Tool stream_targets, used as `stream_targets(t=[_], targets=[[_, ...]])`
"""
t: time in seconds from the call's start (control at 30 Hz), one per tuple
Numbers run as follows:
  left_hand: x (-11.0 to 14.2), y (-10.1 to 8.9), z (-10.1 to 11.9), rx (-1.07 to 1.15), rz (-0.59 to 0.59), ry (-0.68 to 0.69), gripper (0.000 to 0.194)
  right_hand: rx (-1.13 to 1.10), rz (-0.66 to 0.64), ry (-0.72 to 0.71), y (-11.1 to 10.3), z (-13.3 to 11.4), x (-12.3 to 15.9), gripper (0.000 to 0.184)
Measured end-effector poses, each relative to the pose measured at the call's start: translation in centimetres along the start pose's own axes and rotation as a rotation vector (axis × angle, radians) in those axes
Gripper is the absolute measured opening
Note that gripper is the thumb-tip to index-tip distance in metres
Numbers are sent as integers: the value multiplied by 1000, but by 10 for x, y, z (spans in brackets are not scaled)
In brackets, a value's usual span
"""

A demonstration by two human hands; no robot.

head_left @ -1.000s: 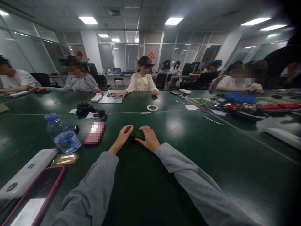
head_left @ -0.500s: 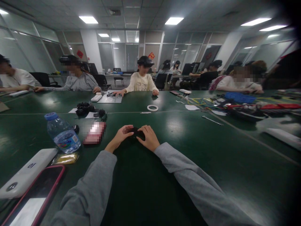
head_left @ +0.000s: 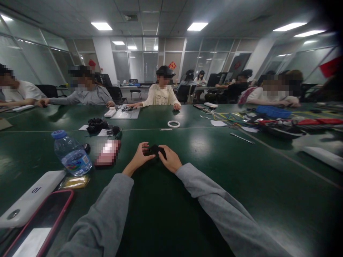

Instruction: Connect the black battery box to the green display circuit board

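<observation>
Between my two hands, low over the green table (head_left: pixel 198 200), is a small black object (head_left: pixel 153 150); its kind is too dark to make out. My right hand (head_left: pixel 170 158) holds it from the right, with the thumb on the near side and the fingers bent over the top. On the left, my left hand (head_left: pixel 138 157) curls about its other end. That thumb reaches the object's near edge, while the fingertips arch behind and above. The palms and part of the object are hidden.
Left of my hands are a pink phone-like item (head_left: pixel 108 152), a water bottle (head_left: pixel 72 153), a yellow packet (head_left: pixel 75 181), a white power bank (head_left: pixel 34 196) and a phone (head_left: pixel 44 217). Ahead lie a white ring (head_left: pixel 173 124) and black parts (head_left: pixel 98 126); a wrench (head_left: pixel 242 138) is right. People sit opposite.
My left fingertips have drawn back to the left and spread slightly from the black object, so more of it shows. The right fingers have shifted a little and bent over it.
</observation>
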State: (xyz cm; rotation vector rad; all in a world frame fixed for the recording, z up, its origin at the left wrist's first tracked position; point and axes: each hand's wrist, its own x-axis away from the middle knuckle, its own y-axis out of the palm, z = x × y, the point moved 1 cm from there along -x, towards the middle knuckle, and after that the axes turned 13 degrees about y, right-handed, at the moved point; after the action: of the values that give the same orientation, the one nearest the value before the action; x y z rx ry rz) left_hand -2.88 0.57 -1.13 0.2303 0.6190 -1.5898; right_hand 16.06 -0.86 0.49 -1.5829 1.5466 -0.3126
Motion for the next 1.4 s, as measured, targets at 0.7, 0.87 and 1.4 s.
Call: stream_targets(t=[0.7, 0.87, 1.4], targets=[[8, 5, 26, -774, -147, 63, 16, -225, 48, 51, 8, 23, -15, 24], [8, 2, 25, -737, -141, 30, 18, -118, 237, 228, -2, 50, -23, 27], [0, 0, -4, -309, -23, 7, 44, 243, 259, -85, -10, -6, 3, 38]])
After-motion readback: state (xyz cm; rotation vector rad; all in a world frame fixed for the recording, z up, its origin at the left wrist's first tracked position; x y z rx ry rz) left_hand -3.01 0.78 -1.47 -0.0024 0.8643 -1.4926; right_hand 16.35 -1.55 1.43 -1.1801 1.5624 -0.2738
